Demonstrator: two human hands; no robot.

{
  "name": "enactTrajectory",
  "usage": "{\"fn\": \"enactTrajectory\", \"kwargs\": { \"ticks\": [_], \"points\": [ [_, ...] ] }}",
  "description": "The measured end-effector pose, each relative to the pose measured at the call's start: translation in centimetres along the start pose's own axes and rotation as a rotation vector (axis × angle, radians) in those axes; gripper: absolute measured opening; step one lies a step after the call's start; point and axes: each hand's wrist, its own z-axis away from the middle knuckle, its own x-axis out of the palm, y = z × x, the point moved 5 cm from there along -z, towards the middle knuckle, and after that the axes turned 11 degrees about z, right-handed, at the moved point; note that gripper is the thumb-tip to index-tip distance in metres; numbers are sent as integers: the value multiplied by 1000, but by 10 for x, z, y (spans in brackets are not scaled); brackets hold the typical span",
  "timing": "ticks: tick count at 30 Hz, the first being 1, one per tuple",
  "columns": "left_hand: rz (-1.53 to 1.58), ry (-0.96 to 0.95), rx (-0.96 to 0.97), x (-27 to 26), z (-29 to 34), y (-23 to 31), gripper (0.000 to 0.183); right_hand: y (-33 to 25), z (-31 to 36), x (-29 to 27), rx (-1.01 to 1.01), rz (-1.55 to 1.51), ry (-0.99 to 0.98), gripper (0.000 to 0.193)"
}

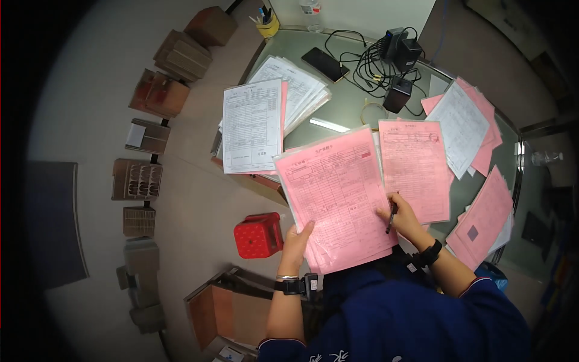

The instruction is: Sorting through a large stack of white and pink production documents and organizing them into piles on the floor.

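Several pink printed forms [338,199], in clear sleeves, are held as a tilted stack in front of me. My left hand [296,244] grips their lower left edge, thumb on top and fingers hidden behind. At the right edge my right hand [403,216] holds a dark pen [391,218], its thumb resting against the top sheet. Another pink form [416,172] lies on the glass table [307,51] just beyond the right hand. To the left sits a pile of white forms [253,125] with a pink sheet under the top one.
A phone [325,64], tangled black cables [368,66] and power adapters [398,93] occupy the table's far side. More white sheets [461,127] and pink sheets [479,220] are at right. A red stool [257,235] and cardboard boxes [158,93] stand on the floor at left.
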Motion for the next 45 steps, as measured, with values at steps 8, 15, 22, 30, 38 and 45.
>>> {"fn": "enactTrajectory", "kwargs": {
  "ticks": [8, 15, 22, 30, 38, 45],
  "points": [
    [257, -27, -245, -4, -14, -41, 37, 12, -1, 6, 106, 210, 55, 32],
    [241, -112, -207, -12, -22, -36, 32, 2, -3, 5, 108, 240, 63, 31],
    [79, -117, -58, -16, -26, -22, 26, 17, 0, -2, 108, 205, 174, 21],
    [121, -94, 78, -19, -20, 6, 26, 23, -6, -27, 118, -81, 209, 11],
    [96, -46, 92, -22, -24, 10, 26, 20, -6, -25, 122, -163, 189, 11],
    [87, 0, 156, -36, -20, 10, 27, 7, -2, -25, 86, -123, 240, 12]
  ]
}}
